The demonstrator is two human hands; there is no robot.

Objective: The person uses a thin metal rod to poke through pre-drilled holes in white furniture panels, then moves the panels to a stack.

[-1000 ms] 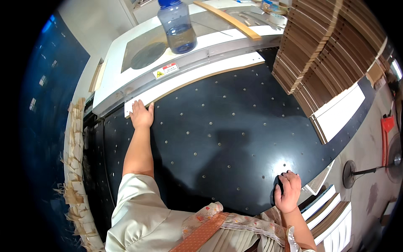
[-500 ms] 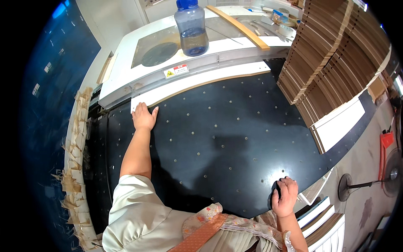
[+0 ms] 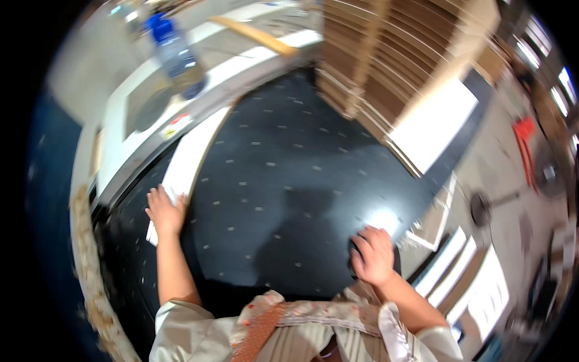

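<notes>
My left hand [image 3: 166,212] lies palm down, fingers spread, on the near end of a long white board strip [image 3: 189,152]. The thumb is by the strip's brown right edge. The strip slants away across the black table [image 3: 271,193], which is dotted with small studs, and its far end meets the raised white-framed machine bed [image 3: 129,157]. My right hand [image 3: 374,256] rests palm down near the table's front right edge, fingers loosely bent and slightly apart. Dark shadow surrounds it; what lies under the palm is hidden. Motion blurs the view.
A tall stack of brown-edged boards [image 3: 386,57] stands at the right rear, with a white panel [image 3: 435,123] beside it. A blue-capped bottle [image 3: 178,60] and a wooden bar [image 3: 253,35] lie beyond the strip. White boards [image 3: 443,265] stand below right, near a floor fan [image 3: 481,209].
The strip's near end has swung toward me, away from the machine bed's edge, with my left hand on it. My view has turned right. My right hand still rests at the table edge.
</notes>
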